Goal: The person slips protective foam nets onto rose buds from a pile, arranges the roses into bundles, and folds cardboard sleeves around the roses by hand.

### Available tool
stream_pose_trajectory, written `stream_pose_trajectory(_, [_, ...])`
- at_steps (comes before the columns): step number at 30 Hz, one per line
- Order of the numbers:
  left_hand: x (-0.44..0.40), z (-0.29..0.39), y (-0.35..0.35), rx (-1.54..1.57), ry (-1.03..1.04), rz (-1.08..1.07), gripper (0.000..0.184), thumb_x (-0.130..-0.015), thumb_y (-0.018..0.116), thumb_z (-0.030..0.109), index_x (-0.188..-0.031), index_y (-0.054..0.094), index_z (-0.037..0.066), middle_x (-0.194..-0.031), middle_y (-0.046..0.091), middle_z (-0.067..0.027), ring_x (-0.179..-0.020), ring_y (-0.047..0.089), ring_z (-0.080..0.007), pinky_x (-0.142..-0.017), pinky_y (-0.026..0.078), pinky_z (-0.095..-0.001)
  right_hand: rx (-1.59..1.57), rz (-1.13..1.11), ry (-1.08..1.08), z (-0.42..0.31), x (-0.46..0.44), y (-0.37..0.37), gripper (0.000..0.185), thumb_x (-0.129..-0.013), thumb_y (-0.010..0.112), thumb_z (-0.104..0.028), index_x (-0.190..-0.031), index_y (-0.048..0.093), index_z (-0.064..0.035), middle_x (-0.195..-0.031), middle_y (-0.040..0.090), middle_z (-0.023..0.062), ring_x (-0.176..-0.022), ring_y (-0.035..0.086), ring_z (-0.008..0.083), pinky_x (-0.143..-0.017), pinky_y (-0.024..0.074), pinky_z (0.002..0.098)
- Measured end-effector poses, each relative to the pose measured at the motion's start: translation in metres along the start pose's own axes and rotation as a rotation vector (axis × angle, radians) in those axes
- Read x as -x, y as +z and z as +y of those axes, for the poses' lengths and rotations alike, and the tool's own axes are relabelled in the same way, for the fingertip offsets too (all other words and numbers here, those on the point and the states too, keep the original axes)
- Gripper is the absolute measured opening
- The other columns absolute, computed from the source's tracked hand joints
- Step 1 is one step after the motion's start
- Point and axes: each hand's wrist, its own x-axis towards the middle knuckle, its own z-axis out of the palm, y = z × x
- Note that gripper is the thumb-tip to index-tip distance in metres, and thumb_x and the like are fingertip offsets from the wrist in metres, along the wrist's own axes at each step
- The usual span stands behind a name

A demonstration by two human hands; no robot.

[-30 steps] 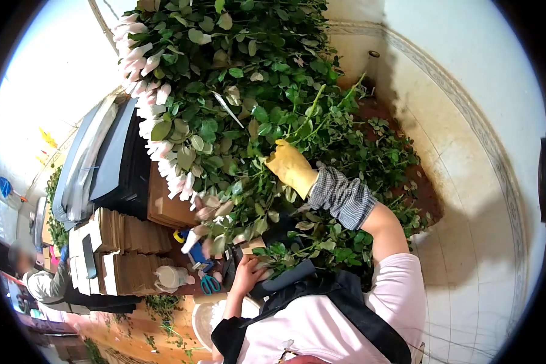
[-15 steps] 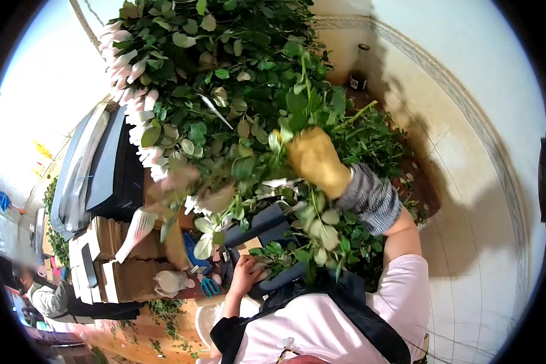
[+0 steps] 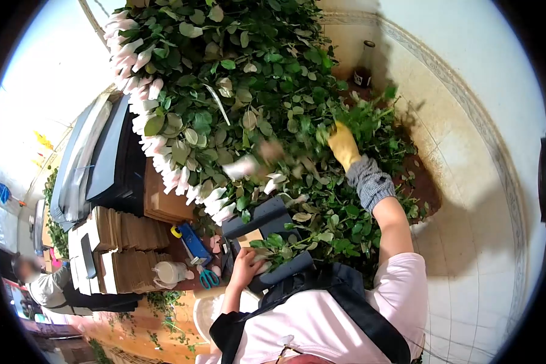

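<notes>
My right hand [image 3: 344, 145], in a yellow glove with a grey knitted cuff, is closed at the stem end of the rose pile [image 3: 255, 91]. It appears to grip a leafy rose stem, with the near leaves blurred. A pale pink rose [image 3: 242, 167] is smeared by motion to the left of it. My bare left hand [image 3: 246, 268] is curled around pale rose heads lying on a dark grey sheet [image 3: 267, 216] close to my body. Leafy stems [image 3: 327, 242] run right from there. Its fingertips are partly hidden.
Left of the sheet lie a blue tool [image 3: 194, 244], teal-handled scissors [image 3: 208, 278] and a white mug [image 3: 170, 273]. Cardboard stacks [image 3: 133, 270] and dark sheets [image 3: 109, 164] stand further left. A bottle [image 3: 364, 65] is by the wall; another person [image 3: 48, 285] is at far left.
My right hand has moved away from me and slightly right, toward the stem ends. The large blurred rose at the left has swung up and right over the pile. My left hand stays in place.
</notes>
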Motion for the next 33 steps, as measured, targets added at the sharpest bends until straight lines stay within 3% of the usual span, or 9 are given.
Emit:
stream_pose_trajectory(2, [0.001, 0.000, 0.000, -0.019, 0.001, -0.012, 0.034, -0.080, 0.078, 0.011, -0.108, 0.066, -0.004, -0.109, 0.058, -0.0160, -0.101, 0.060, -0.0339, -0.089, 0.050, -0.0372, 0.620, -0.241, -0.237, 0.048, 0.024, 0.075, 0.023, -0.096, 0.053, -0.016, -0.093, 0.076, -0.0160, -0.099, 0.073, 0.0037, -0.092, 0.067, 0.0234, -0.097, 0.0465, 0.0379])
stream_pose_trajectory(10, [0.002, -0.007, 0.005, -0.007, -0.021, -0.005, 0.034, -0.081, 0.077, 0.012, -0.109, 0.066, -0.004, -0.110, 0.057, -0.0158, -0.103, 0.060, -0.0334, -0.090, 0.049, -0.0376, 0.459, -0.035, 0.016, 0.026, 0.007, 0.034, 0.011, -0.083, 0.068, -0.021, -0.084, 0.073, -0.0116, -0.089, 0.073, 0.0065, -0.092, 0.069, 0.0271, -0.072, 0.0521, 0.0421])
stream_pose_trajectory(14, [0.002, -0.005, 0.003, 0.028, 0.009, 0.001, 0.030, -0.081, 0.076, 0.010, -0.104, 0.064, -0.003, -0.110, 0.056, -0.0156, -0.102, 0.059, -0.0326, -0.088, 0.049, -0.0374, 0.013, -0.707, -0.156, 0.098, -0.029, 0.066, 0.058, -0.085, 0.062, -0.012, -0.141, 0.049, -0.0043, -0.137, 0.057, 0.0180, -0.122, 0.056, 0.0353, -0.101, 0.0478, 0.0419])
stream_pose_trajectory(15, [0.002, -0.002, 0.003, 0.001, 0.006, 0.009, 0.029, -0.080, 0.076, 0.010, -0.103, 0.063, -0.004, -0.110, 0.056, -0.0157, -0.102, 0.059, -0.0332, -0.088, 0.048, -0.0379, 0.028, -0.858, 0.195, 0.071, -0.046, 0.036, 0.065, -0.093, 0.057, -0.012, -0.154, 0.033, -0.0122, -0.157, 0.036, 0.0126, -0.140, 0.040, 0.0346, -0.112, 0.0399, 0.0451])
stream_pose_trajectory(18, [0.002, -0.001, 0.001, 0.034, -0.014, -0.009, 0.029, -0.080, 0.076, 0.010, -0.103, 0.063, -0.004, -0.111, 0.056, -0.0163, -0.102, 0.059, -0.0341, -0.088, 0.048, -0.0380, 0.158, -0.492, 0.192, -0.016, -0.043, -0.064, 0.054, -0.093, 0.058, -0.013, -0.145, 0.045, -0.0098, -0.142, 0.054, 0.0151, -0.127, 0.055, 0.0313, -0.109, 0.0432, 0.0429])
stream_pose_trajectory(24, [0.002, -0.006, 0.003, -0.018, 0.035, 0.008, 0.032, -0.081, 0.078, 0.014, -0.106, 0.066, -0.002, -0.111, 0.058, -0.0165, -0.101, 0.060, -0.0346, -0.087, 0.050, -0.0381, -0.692, 0.488, -0.767, -0.136, -0.108, -0.136, 0.045, -0.094, 0.063, -0.013, -0.137, 0.052, -0.0107, -0.131, 0.062, 0.0136, -0.115, 0.062, 0.0291, -0.099, 0.0504, 0.0385])
stream_pose_trajectory(28, [0.003, -0.012, 0.007, -0.006, 0.024, 0.018, 0.033, -0.081, 0.078, 0.013, -0.107, 0.066, -0.002, -0.112, 0.057, -0.0162, -0.103, 0.060, -0.0344, -0.088, 0.050, -0.0383, -0.609, 0.715, -0.709, -0.211, -0.178, -0.209, 0.038, -0.094, 0.064, -0.016, -0.130, 0.057, -0.0078, -0.115, 0.068, 0.0115, -0.105, 0.066, 0.0269, -0.093, 0.0529, 0.0372])
stream_pose_trajectory(30, [0.003, -0.012, 0.006, -0.004, 0.001, -0.013, 0.034, -0.080, 0.078, 0.012, -0.109, 0.067, -0.002, -0.113, 0.057, -0.0161, -0.104, 0.060, -0.0339, -0.089, 0.050, -0.0379, -0.272, 0.780, -0.668, -0.231, -0.224, -0.226, 0.034, -0.095, 0.062, -0.023, -0.125, 0.061, -0.0096, -0.106, 0.070, 0.0118, -0.098, 0.067, 0.0264, -0.085, 0.0548, 0.0358])
stream_pose_trajectory(33, [0.002, -0.009, 0.005, 0.008, -0.010, 0.000, 0.033, -0.080, 0.077, 0.011, -0.109, 0.067, -0.002, -0.113, 0.058, -0.0158, -0.104, 0.060, -0.0337, -0.090, 0.050, -0.0375, 0.161, 0.060, -0.237, -0.257, -0.267, -0.219, 0.046, -0.090, 0.065, -0.034, -0.128, 0.061, -0.0077, -0.122, 0.067, 0.0138, -0.111, 0.063, 0.0310, -0.097, 0.0517, 0.0379])
